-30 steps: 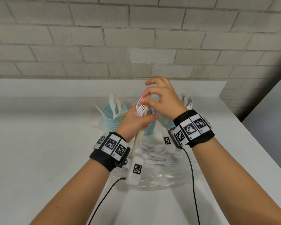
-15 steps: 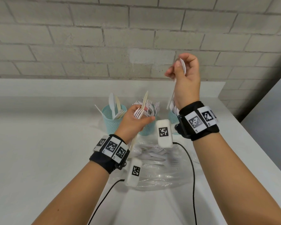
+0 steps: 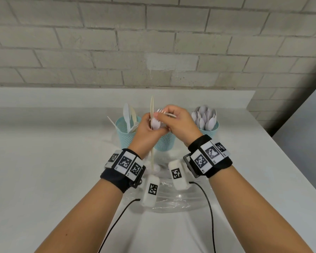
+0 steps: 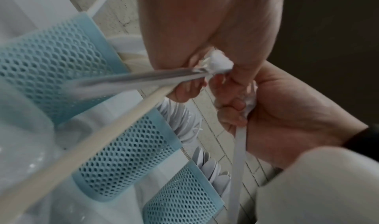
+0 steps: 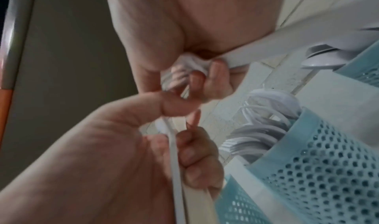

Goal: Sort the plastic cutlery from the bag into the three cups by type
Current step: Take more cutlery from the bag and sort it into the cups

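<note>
Left hand [image 3: 146, 130] grips a mixed cutlery bundle [image 3: 154, 123] above the middle cup [image 3: 165, 143], near the desk's back edge. Right hand [image 3: 179, 123] pinches one fork [image 3: 164, 113]. Pull it straight out, keep the bundle tight, drop into the fork cup.

cups [image 3: 127, 136]: perforated matt plastic | cutlery [image 3: 155, 123]: smooth plastic | bag [image 3: 173, 201]: glossy clear film | wall [image 3: 153, 42]: rough brick

Three cups [image 3: 163, 141] side by side, bag [image 3: 173, 201] in front, on table [image 3: 44, 170]
</note>
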Demonstrator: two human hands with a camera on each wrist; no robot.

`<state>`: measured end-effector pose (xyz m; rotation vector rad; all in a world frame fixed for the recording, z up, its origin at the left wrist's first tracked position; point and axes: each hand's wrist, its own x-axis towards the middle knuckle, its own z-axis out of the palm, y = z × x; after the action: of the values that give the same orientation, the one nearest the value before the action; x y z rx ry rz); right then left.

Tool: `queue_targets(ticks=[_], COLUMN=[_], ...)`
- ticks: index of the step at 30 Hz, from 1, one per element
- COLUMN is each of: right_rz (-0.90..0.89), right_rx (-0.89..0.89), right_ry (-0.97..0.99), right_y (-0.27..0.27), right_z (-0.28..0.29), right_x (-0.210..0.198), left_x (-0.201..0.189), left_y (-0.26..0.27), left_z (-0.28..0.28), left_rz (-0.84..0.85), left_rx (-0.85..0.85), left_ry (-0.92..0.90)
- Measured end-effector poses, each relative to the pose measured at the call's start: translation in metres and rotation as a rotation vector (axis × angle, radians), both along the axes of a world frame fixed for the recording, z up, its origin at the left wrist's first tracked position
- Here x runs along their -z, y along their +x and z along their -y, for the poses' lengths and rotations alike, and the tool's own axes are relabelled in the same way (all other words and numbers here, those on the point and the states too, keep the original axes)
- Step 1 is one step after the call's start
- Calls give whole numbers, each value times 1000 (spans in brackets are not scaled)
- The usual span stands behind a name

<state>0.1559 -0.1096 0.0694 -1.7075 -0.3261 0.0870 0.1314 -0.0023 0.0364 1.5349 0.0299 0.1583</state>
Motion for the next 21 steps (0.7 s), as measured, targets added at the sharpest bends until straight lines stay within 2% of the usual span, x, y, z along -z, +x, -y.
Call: queue_targets(ticks=[4, 9, 12, 17, 21], right_rz=[-9, 77, 176, 364, 381], right_rx=[125, 279, 362, 351, 310], right_ry=[317, 491, 480, 398, 351], right_y=[1, 24, 39, 57, 73], right_z=[9, 24, 30, 30, 18], right_x=[-23, -41, -45, -44, -34], left_x=[4, -16, -40, -86, -80], left_y=[0, 5, 11, 26, 38], left_z=[-6, -18, -38, -71, -76], left_rz=[-33, 136, 282, 550, 558], left_rx=[26, -66, -166, -284, -347], left_ry=[-65, -206, -155, -116, 21])
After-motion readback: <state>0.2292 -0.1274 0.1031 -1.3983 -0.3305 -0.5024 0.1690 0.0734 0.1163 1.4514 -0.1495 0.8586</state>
